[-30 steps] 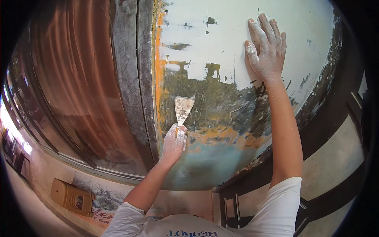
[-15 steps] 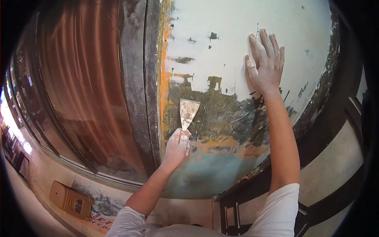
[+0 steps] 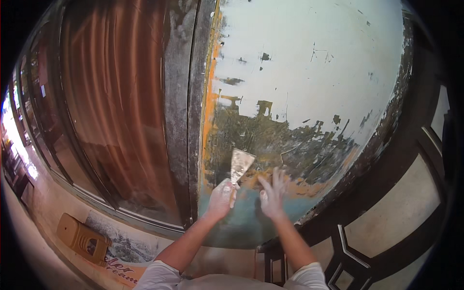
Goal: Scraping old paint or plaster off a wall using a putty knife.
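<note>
My left hand point(image 3: 221, 199), white with dust, grips the handle of a putty knife point(image 3: 241, 165). Its wide, stained metal blade points up, in front of the dark scraped patch of the wall point(image 3: 309, 43). To the right of the knife, my right hand point(image 3: 274, 197) holds nothing, its fingers apart and slightly blurred. It is over the blue lower band of the wall; whether it touches the surface I cannot tell. White coating covers the upper wall, with dark scraped spots, orange patches and a few cracks.
Left of the wall stands a worn dark wooden post point(image 3: 179, 96), then glass with a reddish-brown curtain point(image 3: 111, 96) behind it. Dark framework with pale panels point(image 3: 401, 208) closes the right side. A brown plastic stool point(image 3: 83, 239) lies on the floor, lower left, beside a printed sheet point(image 3: 128, 246).
My right hand has come off the upper white wall and moved down and left, near the knife. My left hand and the putty knife sit slightly lower and further right in view.
</note>
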Tool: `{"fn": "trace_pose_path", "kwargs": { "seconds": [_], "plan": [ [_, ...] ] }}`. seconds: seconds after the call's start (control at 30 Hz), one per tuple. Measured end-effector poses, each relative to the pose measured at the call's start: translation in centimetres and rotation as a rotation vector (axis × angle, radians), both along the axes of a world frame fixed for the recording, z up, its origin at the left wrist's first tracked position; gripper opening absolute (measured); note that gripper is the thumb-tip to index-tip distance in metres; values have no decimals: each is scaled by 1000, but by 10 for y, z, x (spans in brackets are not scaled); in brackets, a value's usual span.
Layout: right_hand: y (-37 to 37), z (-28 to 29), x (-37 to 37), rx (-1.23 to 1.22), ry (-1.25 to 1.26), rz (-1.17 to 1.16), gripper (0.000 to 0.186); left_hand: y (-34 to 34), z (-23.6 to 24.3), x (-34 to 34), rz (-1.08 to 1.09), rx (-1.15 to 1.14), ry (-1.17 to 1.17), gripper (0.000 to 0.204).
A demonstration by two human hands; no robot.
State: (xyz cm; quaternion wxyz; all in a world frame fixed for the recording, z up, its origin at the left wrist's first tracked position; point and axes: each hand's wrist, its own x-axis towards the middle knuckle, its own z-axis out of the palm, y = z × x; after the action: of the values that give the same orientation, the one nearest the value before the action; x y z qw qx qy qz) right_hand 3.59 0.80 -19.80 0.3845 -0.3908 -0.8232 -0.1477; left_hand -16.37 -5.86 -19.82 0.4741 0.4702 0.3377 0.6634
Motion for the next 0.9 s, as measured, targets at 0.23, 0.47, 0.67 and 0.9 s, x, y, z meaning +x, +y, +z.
{"fn": "trace_pose_path", "kwargs": {
  "seconds": [0.23, 0.47, 0.67, 0.9],
  "plan": [
    [-35, -71, -37, -851, 1061, 733, 52, 8, -38, 46, 135, 147, 1002, 30],
    [-43, -49, -19, -1142, 1290, 514, 37, 9, 19, 10, 120, 419, 1616, 31],
    [-38, -45, -35, -1051, 1199, 575, 37, 37, 156, -32, 480, 1089, 1722, 25],
    [-29, -12, -55, -1160, 1080, 742, 32, 73, 304, -75, 864, 1337, 1920, 46]
  ]
}}
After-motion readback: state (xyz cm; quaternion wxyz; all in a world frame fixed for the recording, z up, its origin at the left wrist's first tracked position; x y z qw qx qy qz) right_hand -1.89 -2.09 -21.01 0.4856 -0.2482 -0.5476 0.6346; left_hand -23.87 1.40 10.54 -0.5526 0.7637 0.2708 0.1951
